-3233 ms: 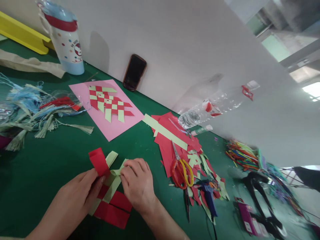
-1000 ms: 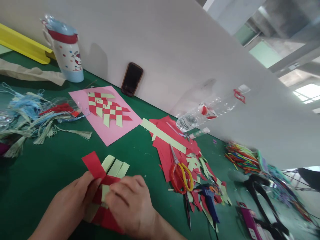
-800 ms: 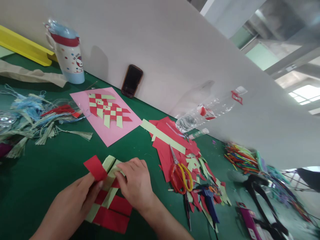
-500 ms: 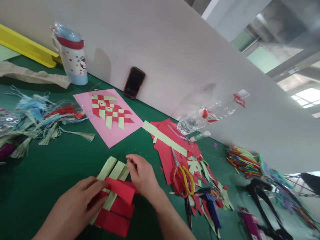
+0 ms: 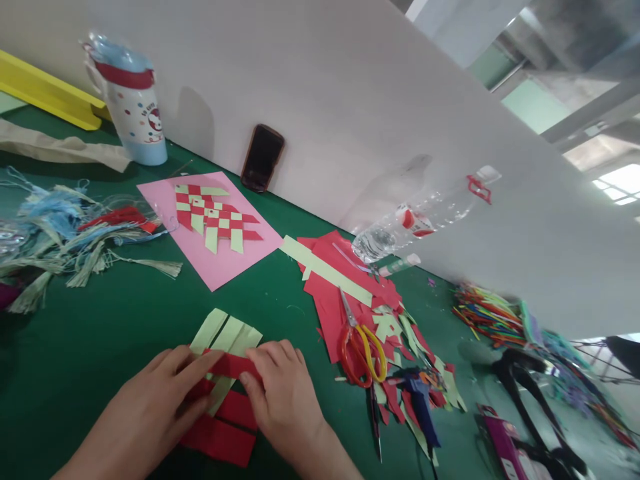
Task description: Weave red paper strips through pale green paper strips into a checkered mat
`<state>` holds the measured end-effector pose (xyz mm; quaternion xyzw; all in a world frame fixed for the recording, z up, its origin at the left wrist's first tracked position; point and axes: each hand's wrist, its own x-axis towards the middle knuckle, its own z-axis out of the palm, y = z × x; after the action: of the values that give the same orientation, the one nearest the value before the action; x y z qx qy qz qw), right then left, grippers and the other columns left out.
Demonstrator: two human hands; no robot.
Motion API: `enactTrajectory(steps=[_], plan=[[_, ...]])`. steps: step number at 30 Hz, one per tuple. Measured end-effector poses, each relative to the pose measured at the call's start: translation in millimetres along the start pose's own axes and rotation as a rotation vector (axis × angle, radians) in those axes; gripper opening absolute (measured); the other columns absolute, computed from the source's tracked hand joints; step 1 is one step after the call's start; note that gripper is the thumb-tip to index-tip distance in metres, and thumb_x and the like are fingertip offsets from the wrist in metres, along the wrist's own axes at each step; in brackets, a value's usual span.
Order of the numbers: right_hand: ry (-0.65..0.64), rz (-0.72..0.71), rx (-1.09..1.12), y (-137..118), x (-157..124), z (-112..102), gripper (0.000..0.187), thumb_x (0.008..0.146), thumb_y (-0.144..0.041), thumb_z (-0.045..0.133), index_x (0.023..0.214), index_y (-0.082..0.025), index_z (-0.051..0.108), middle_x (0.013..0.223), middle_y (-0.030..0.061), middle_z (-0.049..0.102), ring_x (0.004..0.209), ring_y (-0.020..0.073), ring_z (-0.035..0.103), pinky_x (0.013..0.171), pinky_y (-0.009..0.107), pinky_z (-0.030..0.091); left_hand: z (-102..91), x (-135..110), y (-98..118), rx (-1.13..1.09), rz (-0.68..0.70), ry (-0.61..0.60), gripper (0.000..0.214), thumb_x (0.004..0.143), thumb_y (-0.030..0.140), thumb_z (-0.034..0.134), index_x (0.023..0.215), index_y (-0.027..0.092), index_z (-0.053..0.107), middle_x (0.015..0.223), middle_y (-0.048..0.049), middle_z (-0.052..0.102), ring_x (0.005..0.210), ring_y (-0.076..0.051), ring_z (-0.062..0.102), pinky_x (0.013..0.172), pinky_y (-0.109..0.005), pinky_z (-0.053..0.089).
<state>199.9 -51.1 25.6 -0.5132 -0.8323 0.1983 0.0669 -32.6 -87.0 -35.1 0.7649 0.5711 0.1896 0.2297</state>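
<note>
Red paper strips (image 5: pixel 220 437) and pale green paper strips (image 5: pixel 231 335) cross over and under each other on the green table. My left hand (image 5: pixel 163 393) pinches the left side of the upper red strip, its fingertips resting on the weave. On the right end of that same red strip, my right hand (image 5: pixel 284 383) is closed with thumb and fingers. The green strips stick out beyond both hands, and the lower red strips lie flat toward me. Part of the weave is hidden under my left fingers.
Finished woven paper fish (image 5: pixel 217 217) lie on pink paper (image 5: pixel 213 270). To the right are scissors (image 5: pixel 363 347), red paper (image 5: pixel 325 310), scraps, a glue gun (image 5: pixel 421 403) and a clear bottle (image 5: pixel 410 223). Tassels (image 5: pixel 87 240), a tumbler (image 5: pixel 133 107) and a phone (image 5: pixel 263 158) stand or lie further off.
The upper red strip was lifted and folded toward me; now it lies straight across the green strips. My right hand moved from the green strip tips down onto its right end.
</note>
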Motion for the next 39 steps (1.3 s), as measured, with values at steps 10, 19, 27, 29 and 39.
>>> enactTrajectory(steps=[10,19,27,29,39], plan=[[0.051,-0.055,0.017,12.3,18.0,-8.6,0.016,0.107,-0.024,0.058,0.113,-0.022,0.073,0.107,0.0058,0.073,0.099,0.0236,0.063,0.088,0.038,0.048,-4.4,2.6,6.4,0.039,0.012,0.046,0.037,0.105,0.048,0.048,0.128,0.036,0.074,0.093,-0.0024,0.072,0.082,-0.021,0.073,0.069,-0.028,0.059],[-0.077,0.001,-0.005,-1.1,85.2,-8.9,0.015,0.099,-0.033,0.075,0.109,-0.022,0.076,0.127,0.0066,0.068,0.123,0.0296,0.054,0.101,0.045,0.049,-8.6,3.1,7.7,0.08,0.123,0.137,0.035,0.107,0.046,0.048,0.125,0.035,0.076,0.095,-0.0041,0.071,0.078,-0.018,0.074,0.065,-0.023,0.06],[-0.057,-0.028,0.03,-6.7,92.6,-0.9,0.006,0.098,-0.027,0.073,0.104,-0.025,0.075,0.129,0.0035,0.069,0.125,0.029,0.054,0.099,0.045,0.049,-0.6,-1.1,10.8,0.161,0.079,-0.023,0.032,0.1,0.03,0.057,0.125,0.033,0.077,0.101,-0.0075,0.073,0.086,-0.025,0.075,0.075,-0.038,0.065],[-0.026,-0.037,0.048,-3.9,87.3,-3.0,0.016,0.099,-0.028,0.072,0.115,-0.026,0.073,0.132,0.0051,0.068,0.127,0.0297,0.054,0.1,0.046,0.049,-4.0,0.3,11.8,0.184,0.042,-0.124,0.042,0.097,0.02,0.055,0.133,0.032,0.073,0.108,-0.0087,0.075,0.097,-0.028,0.075,0.082,-0.041,0.065],[0.029,-0.169,-0.028,11.1,21.9,-0.2,0.023,0.107,-0.026,0.057,0.128,-0.024,0.068,0.137,0.0075,0.07,0.126,0.0315,0.055,0.1,0.05,0.05,-15.6,21.1,9.2,0.294,-0.016,-0.275,0.076,0.086,-0.003,0.038,0.148,0.031,0.063,0.118,-0.0099,0.075,0.11,-0.027,0.071,0.095,-0.045,0.06]])
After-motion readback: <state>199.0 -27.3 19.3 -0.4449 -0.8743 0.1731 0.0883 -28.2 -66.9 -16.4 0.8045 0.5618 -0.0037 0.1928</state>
